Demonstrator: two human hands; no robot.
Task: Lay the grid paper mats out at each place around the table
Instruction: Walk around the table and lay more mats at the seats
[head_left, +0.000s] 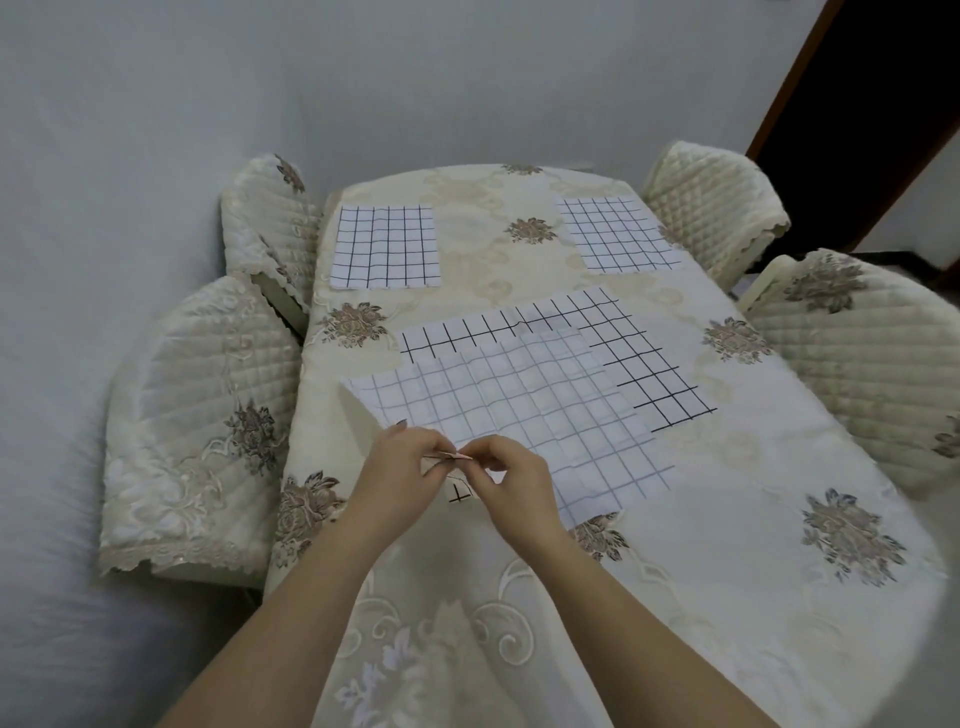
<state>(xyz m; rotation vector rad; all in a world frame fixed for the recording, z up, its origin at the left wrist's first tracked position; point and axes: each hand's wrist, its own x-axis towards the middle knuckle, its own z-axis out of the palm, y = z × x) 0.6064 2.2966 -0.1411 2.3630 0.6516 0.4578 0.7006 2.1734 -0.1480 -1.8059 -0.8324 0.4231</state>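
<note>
Two white grid paper mats lie flat at the far end of the table, one at the far left and one at the far right. In the middle, a mat with bold black lines lies under a lifted, paler mat that covers most of it. My left hand and my right hand meet at the near corner of these mats. The fingertips of both pinch the paper's edge, which curls up between them.
The table wears a cream floral tablecloth. Quilted cream chairs stand around it: two on the left and two on the right. A dark doorway is at the far right.
</note>
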